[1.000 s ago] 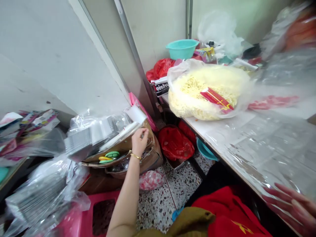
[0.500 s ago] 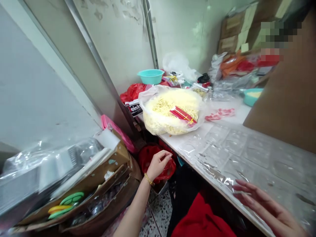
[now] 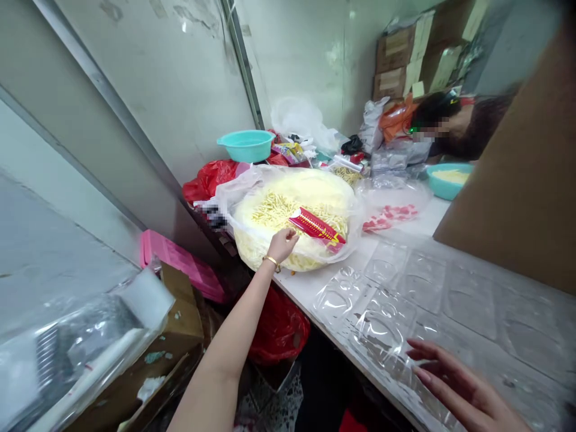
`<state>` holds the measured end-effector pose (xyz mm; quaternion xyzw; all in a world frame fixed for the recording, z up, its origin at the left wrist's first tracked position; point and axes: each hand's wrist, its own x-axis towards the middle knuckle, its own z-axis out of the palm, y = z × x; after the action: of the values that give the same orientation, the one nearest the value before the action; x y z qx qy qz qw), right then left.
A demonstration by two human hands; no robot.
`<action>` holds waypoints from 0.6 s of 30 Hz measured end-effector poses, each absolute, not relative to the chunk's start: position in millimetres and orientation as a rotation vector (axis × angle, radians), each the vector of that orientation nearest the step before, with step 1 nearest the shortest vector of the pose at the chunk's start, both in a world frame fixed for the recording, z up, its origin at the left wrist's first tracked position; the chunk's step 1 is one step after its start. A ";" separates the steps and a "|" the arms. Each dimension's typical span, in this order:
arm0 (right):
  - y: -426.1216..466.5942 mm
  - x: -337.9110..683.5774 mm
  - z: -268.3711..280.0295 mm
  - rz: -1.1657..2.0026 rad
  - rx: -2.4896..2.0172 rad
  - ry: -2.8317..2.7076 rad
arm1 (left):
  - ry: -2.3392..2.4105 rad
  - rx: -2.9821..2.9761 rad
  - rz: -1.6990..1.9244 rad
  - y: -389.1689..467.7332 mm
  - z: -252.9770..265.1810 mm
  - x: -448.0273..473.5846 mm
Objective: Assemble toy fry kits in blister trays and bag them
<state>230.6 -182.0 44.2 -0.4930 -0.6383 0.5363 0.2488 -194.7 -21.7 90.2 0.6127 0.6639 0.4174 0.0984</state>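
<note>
My left hand (image 3: 282, 245), with a gold bracelet at the wrist, is over the near rim of a large clear plastic bag (image 3: 310, 261). Its fingers are curled together; whether anything is between them I cannot make out. Many pale yellow, stick-shaped pieces (image 3: 274, 207) fill the bag. On top of them lies a red packet (image 3: 317, 227) with yellow marks, just right of my left fingertips. My right hand (image 3: 454, 384) hovers at the lower right, open and holding nothing, fingers apart. Below and beyond it, clear plastic packs with rounded moulded shapes (image 3: 382, 321) cover the white table (image 3: 306, 294).
Behind the bag are a turquoise basin (image 3: 247, 147) and red plastic bags (image 3: 209, 180). Another basin (image 3: 450, 180) with yellow contents stands near a large brown board (image 3: 517, 198). A co-worker (image 3: 486, 123) is behind it. Cardboard boxes (image 3: 182, 300) stand lower left.
My left hand has moved up from beside the table, above the red bin bag, to the near rim of the filled bag. My right hand stays open over the clear packs. The view has turned right.
</note>
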 end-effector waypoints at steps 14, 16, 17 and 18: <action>-183.0 229.0 39.9 1.453 -1.331 -1.817 | 2.336 1.807 0.511 -98.5 8.5 -177.6; -191.2 238.6 34.5 1.458 -1.321 -1.798 | 2.476 1.694 0.502 -94.1 -6.0 -175.7; -195.0 243.7 31.6 1.461 -1.315 -1.781 | 2.529 1.648 0.500 -91.2 -11.2 -174.4; -198.8 248.9 28.9 1.468 -1.313 -1.760 | 2.570 1.612 0.500 -88.4 -15.1 -172.8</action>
<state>248.9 -198.8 28.9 -0.4815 -0.6457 0.5384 0.2478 -172.8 -88.4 -15.1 0.5241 0.8353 0.1626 0.0334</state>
